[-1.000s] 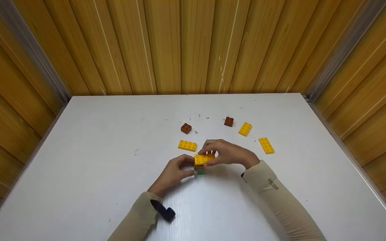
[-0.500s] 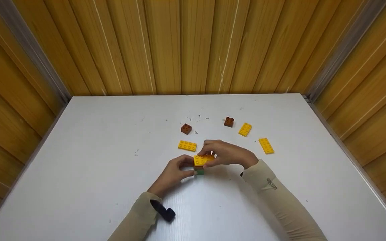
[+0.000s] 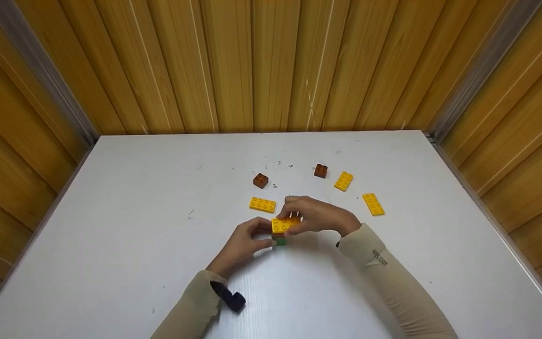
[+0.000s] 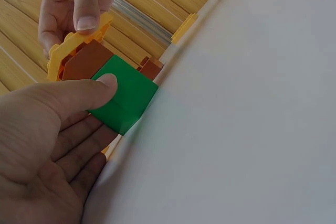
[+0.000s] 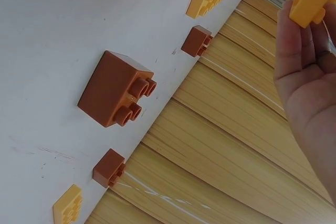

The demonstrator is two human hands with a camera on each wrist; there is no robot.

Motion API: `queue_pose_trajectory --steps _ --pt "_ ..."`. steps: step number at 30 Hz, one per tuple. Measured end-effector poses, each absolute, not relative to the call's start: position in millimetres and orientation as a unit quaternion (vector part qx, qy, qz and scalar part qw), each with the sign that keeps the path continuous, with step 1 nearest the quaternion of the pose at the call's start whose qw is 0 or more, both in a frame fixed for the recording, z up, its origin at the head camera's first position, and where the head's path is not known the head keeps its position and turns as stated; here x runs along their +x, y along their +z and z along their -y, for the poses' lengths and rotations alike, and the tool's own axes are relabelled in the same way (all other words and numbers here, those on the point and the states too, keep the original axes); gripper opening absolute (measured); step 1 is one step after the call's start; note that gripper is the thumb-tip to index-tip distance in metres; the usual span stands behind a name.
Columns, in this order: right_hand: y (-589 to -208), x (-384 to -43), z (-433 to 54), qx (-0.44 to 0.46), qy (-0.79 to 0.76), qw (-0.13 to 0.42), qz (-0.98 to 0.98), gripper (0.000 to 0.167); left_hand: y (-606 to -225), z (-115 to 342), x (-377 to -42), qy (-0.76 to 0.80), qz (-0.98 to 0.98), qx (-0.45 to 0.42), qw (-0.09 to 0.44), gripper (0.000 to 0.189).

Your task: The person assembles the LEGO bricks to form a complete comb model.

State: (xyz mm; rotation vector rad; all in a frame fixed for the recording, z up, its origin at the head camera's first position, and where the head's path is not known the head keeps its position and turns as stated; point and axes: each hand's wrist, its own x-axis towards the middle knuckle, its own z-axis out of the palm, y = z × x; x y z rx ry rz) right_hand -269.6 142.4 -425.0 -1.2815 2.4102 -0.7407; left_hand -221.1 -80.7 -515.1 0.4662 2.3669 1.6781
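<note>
Grips green block [image 4: 128, 95] in left hand [image 3: 244, 239], beneath brown block [image 4: 88, 61], and pinches studded yellow plate [image 3: 279, 225] in right hand [image 3: 317, 215], above both

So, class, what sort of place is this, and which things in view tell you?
Probably a small booth or screened-off workstation; the wider room is out of view. Wood-look panels line three sides of a white table, where toy bricks lie.
</note>
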Motion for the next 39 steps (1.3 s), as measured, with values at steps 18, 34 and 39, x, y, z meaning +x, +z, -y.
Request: queue_pose_trajectory --steps 18,34,39 --pt "-426.3 -270.8 -141.1 -0.440 -0.253 0.165 -0.846 0.026 -514.1 79.8 -220.8 0.566 -0.803 0.155 0.106 0.034" --pt "-426.6 -272.1 -136.1 -0.426 -0.244 0.174 -0.854 0.027 -513.4 79.9 -220.1 0.560 -0.810 0.138 0.110 0.034" --pt "-425.3 -270.9 -137.7 -0.420 -0.248 0.179 -0.854 0.028 -513.6 78.5 -220.3 0.559 -0.811 0.133 0.112 0.033"
